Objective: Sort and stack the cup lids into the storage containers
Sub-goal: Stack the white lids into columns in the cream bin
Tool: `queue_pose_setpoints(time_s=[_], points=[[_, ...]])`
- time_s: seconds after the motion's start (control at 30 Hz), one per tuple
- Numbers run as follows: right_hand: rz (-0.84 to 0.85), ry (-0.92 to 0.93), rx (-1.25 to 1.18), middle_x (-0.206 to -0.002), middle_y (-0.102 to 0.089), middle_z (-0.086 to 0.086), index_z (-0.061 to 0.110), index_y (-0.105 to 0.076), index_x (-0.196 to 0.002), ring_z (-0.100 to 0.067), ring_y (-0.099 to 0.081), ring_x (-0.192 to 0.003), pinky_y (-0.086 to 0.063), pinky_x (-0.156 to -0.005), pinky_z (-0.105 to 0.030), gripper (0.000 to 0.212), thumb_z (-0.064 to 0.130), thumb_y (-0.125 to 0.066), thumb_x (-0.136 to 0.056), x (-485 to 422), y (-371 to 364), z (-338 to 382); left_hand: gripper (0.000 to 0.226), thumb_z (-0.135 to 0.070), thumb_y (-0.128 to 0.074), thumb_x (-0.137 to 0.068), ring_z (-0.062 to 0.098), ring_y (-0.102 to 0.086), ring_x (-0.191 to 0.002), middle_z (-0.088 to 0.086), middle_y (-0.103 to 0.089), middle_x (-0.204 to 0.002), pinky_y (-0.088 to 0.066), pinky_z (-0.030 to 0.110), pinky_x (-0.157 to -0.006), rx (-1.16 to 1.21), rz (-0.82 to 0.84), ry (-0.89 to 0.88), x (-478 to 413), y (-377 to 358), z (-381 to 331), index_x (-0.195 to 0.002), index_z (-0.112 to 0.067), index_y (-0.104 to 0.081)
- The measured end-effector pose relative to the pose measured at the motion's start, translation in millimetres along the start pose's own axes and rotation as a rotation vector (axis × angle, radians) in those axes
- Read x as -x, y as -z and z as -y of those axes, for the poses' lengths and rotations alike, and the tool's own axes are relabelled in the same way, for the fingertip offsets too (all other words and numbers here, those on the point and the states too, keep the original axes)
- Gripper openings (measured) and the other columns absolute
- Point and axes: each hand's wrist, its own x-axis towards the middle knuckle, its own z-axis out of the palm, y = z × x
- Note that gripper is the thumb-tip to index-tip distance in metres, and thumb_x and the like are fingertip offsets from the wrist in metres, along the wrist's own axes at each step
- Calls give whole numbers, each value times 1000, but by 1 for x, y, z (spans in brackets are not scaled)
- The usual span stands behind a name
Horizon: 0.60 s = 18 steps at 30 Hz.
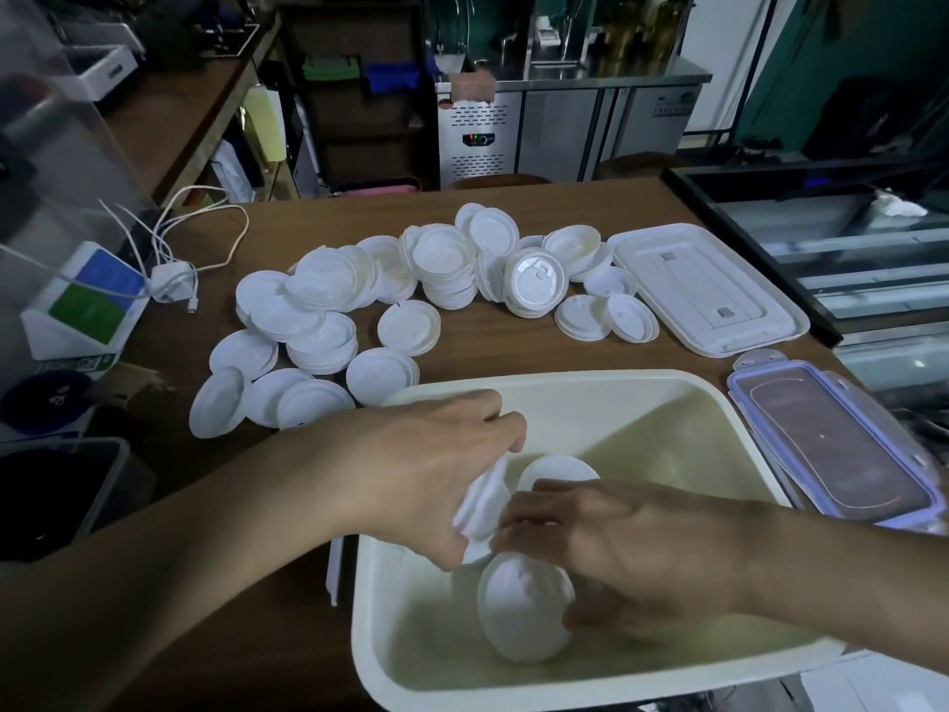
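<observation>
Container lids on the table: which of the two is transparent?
The lid with lilac clips, right of the white tub; the other container lid, farther back, is opaque white.

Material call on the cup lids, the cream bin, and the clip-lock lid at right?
Cup lids: probably thin moulded plastic, white, matte; crisp embossed rims and sip tabs. Cream bin: likely thick opaque plastic, satin; rounded moulded rim. Clip-lock lid: clear plastic panel, lavender hinged flaps; brown tabletop shows through.

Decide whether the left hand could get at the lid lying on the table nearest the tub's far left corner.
Probably yes for reach: the lid lies uncovered beside the tub, close to the left hand. But that hand grips stacked lids, so it must release them first.
</observation>
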Motion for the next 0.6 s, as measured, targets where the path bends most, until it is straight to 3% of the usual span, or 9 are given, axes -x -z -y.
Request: queue_pose_setpoints(time_s=[0.07, 0.2, 0.43, 0.6], points=[[-4, -5, 35, -134, -50, 6, 25, -51, -138, -17, -48, -121, -46, -102, -32, 55, 46, -69, -90, 2, 3, -2, 73, -41, -80, -76, 6, -47, -106, -16, -37, -112, -51, 33, -80, 20, -10, -7, -2, -1, 1, -134, -36, -35], [22, -33, 11, -119, -53, 11, 28, -60, -130, -10, -48, -108, -47, -87, -28, 46, 46, -70, -89, 8, 9, 0, 63, -51, -81, -78, 8, -43, -100, -14, -42, -106, -45, 33, -77, -34, 22, 30, -8, -3, 5, -123, -35, -40], [82, -63, 21, -119, -52, 7, 26, -63, -131, -13, -49, -107, -48, -89, -33, 43, 47, -57, -95, 18, 7, 1, 64, -56, -83, -76, 14, -51, -100, -11, -46, -108, -40, 34, -68, -124, 65, 78, -16, -7, 9, -123, -32, -47], [47, -76, 23, -122, -51, 9, 28, -62, -132, -11, -48, -110, -50, -91, -30, 43, 44, -59, -92, 21, 9, 1, 65, -56, -83, -76, 13, -46, -95, -12, -44, -107, -26, 30, -56, -121, 94, 93, -19, -12, 6, -125, -31, -48]])
